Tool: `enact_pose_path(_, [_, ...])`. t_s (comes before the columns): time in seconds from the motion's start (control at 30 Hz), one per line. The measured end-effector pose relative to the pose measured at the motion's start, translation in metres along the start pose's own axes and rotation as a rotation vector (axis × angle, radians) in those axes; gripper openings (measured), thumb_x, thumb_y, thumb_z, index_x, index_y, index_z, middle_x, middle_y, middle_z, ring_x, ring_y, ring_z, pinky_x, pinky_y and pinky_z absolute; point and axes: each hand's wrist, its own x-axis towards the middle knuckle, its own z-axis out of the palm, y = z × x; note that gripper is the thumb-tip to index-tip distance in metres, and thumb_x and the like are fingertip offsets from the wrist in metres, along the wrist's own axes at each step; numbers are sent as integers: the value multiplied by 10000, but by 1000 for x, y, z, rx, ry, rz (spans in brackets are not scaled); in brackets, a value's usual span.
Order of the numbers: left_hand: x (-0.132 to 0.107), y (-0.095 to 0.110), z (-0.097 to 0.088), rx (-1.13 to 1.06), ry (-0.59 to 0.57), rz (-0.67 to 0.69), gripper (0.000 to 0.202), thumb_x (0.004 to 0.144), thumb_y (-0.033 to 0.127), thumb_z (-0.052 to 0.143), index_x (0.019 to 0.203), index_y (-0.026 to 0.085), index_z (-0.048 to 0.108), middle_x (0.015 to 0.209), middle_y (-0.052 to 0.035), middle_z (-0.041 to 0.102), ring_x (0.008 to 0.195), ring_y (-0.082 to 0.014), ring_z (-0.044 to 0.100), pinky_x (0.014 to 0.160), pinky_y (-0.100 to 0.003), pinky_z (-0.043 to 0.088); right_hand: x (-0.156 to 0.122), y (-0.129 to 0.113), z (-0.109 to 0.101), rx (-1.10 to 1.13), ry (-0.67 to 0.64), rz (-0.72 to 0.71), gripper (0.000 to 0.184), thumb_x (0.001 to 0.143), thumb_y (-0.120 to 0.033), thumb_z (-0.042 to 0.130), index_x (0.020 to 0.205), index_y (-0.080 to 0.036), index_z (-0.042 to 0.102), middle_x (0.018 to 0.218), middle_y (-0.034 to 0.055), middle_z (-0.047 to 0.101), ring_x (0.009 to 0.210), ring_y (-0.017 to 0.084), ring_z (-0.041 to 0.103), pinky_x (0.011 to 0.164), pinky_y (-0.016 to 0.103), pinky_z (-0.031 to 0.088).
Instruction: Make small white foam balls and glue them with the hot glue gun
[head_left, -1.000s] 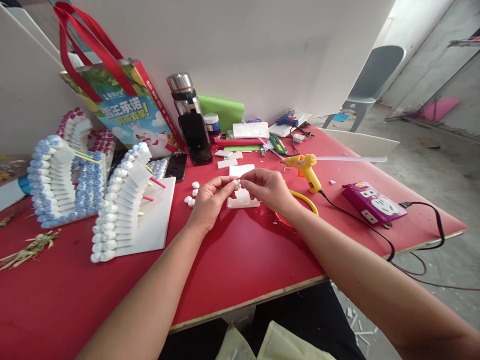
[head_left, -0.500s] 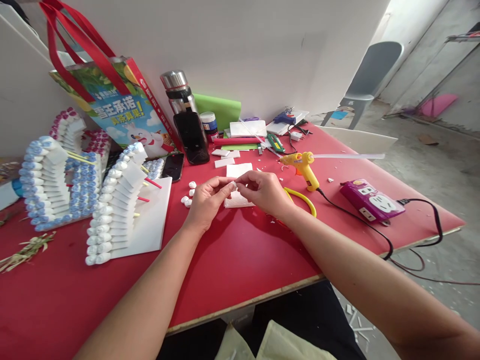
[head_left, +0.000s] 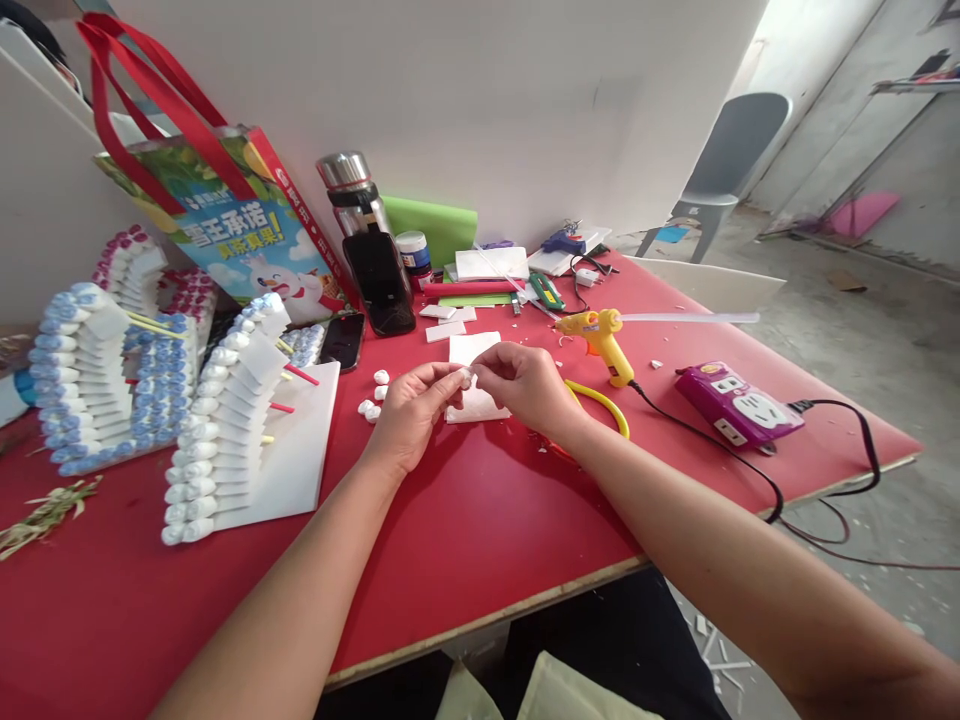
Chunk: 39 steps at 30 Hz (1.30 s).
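Fingertip to fingertip, my left hand [head_left: 420, 405] and my right hand [head_left: 523, 388] pinch a small white piece [head_left: 467, 376], mostly covered by the fingers; it looks like thin paper being rolled. Beneath them lies a stack of white paper sheets [head_left: 478, 408] on the red table. Just left of my left hand sit several small white rolled balls [head_left: 382, 378]. Further left stands a white curved model [head_left: 217, 420], edged with similar white rolls, on a white board [head_left: 304, 450]. To the right of my right hand is a yellow glue gun [head_left: 611, 345] with a clear glue stick.
A purple power strip [head_left: 739, 405] and its black cords lie at the right. Behind stand a steel flask [head_left: 349, 185], a propped phone [head_left: 379, 285] and a printed bag [head_left: 247, 230]. A blue-and-white model [head_left: 82, 370] is at far left. The table's front edge [head_left: 487, 620] runs before my lap.
The view has shifted slightly. Both hands stay together, with the fingers moving only a little on the small white piece.
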Motion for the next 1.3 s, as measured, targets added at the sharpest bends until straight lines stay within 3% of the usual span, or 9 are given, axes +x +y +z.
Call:
enact_pose_path(0.2, [0, 0, -1, -38, 17, -33, 195, 791, 325, 764, 875, 151, 737, 836, -38, 658, 690, -101, 544, 683, -248, 458, -1, -4, -2, 21, -1, -14, 179, 832, -335, 607, 860, -176, 683, 729, 10, 664, 564, 104, 535, 552, 241, 403])
enact_pose_path(0.4, [-1, -1, -1, 27, 9, -25, 220, 783, 337, 770, 904, 155, 743, 808, -45, 669, 664, -109, 540, 638, -254, 441, 0, 1, 2, -79, 52, -54, 128, 804, -298, 626, 779, -180, 670, 698, 4, 649, 603, 107, 521, 550, 232, 376])
enact_pose_path(0.57, [-1, 3, 1, -67, -43, -64, 192, 783, 326, 773, 847, 148, 740, 812, -41, 656, 673, -104, 540, 665, -254, 458, 2, 3, 2, 115, -8, 50, 160, 800, -324, 636, 791, -168, 665, 687, 7, 656, 510, 92, 515, 499, 230, 397])
enact_pose_path(0.67, [0, 3, -1, -126, -61, -119, 205, 787, 326, 775, 849, 134, 739, 833, -46, 657, 703, -105, 558, 700, -247, 477, 3, -1, -1, 267, -54, 115, 198, 807, -348, 643, 752, -157, 638, 592, -11, 609, 446, 76, 466, 441, 217, 350])
enact_pose_path(0.77, [1, 1, -5, -174, -33, -166, 237, 789, 336, 777, 885, 123, 743, 874, -57, 670, 739, -111, 586, 734, -247, 494, 6, -2, -5, 318, -2, 133, 235, 803, -374, 672, 730, -161, 605, 544, -26, 579, 415, 68, 443, 412, 212, 324])
enact_pose_path(0.9, [2, -1, -9, -210, 40, -197, 263, 763, 342, 801, 879, 112, 744, 851, -56, 672, 715, -106, 595, 711, -237, 499, 10, 7, -10, 233, 116, 85, 267, 818, -406, 670, 721, -182, 561, 582, -20, 602, 433, 83, 497, 439, 223, 382])
enact_pose_path(1.13, [1, 3, -7, -196, 64, -199, 265, 715, 324, 837, 842, 116, 733, 809, -38, 657, 677, -93, 577, 672, -221, 491, 10, 16, -6, 50, 93, 78, 254, 910, -397, 532, 750, -200, 532, 630, -24, 628, 423, 93, 509, 473, 239, 382])
enact_pose_path(1.3, [2, 2, -9, -139, 56, -158, 287, 725, 345, 832, 869, 118, 735, 827, -39, 661, 661, -84, 574, 673, -215, 492, 3, 0, -17, -410, 79, 53, 322, 914, -339, 521, 631, -201, 451, 609, 3, 599, 522, 118, 484, 530, 258, 313])
